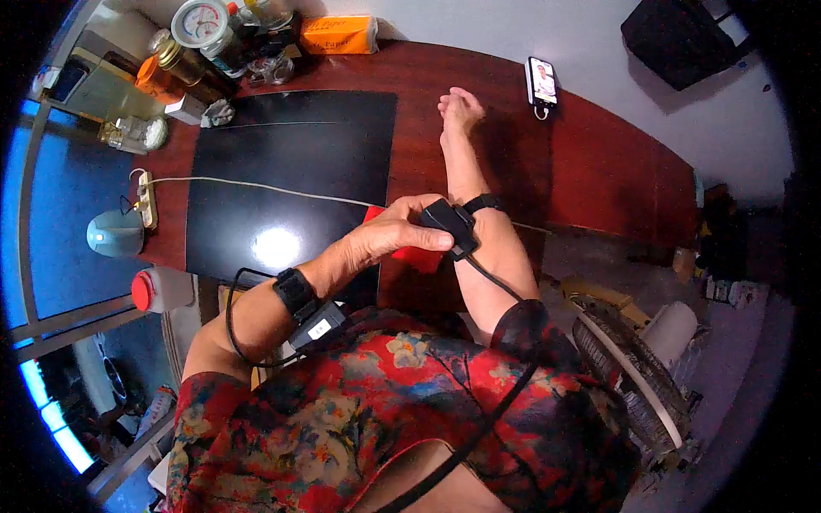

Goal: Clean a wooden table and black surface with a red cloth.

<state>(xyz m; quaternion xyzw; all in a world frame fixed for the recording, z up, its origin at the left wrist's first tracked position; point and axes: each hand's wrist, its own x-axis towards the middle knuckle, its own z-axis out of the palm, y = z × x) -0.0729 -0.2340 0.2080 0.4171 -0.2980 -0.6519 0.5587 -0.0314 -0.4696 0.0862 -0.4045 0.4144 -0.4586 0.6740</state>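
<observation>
My left hand (414, 231) pinches a small black box-shaped device (449, 227) between thumb and fingers. The device rests against my right forearm, next to a black wrist strap (484, 204), and a black cable runs from it toward my right sleeve. My right hand (462, 114) reaches out over the dark red wooden table (417, 147), fingers loosely bent, with nothing visible in it. A red object (417, 260), partly hidden, lies beneath my left hand. Another black strap (295, 294) with a looped cable is on my left forearm, beside a black box (319, 327) with a white label.
A black desk mat (288, 154) covers the table's left part, crossed by a white cord. A power strip (148, 199) and electric kettle (115, 233) stand at left. Jars and an orange tissue pack (338, 35) line the back. A phone (542, 81) lies back right; a fan (632, 378) stands right.
</observation>
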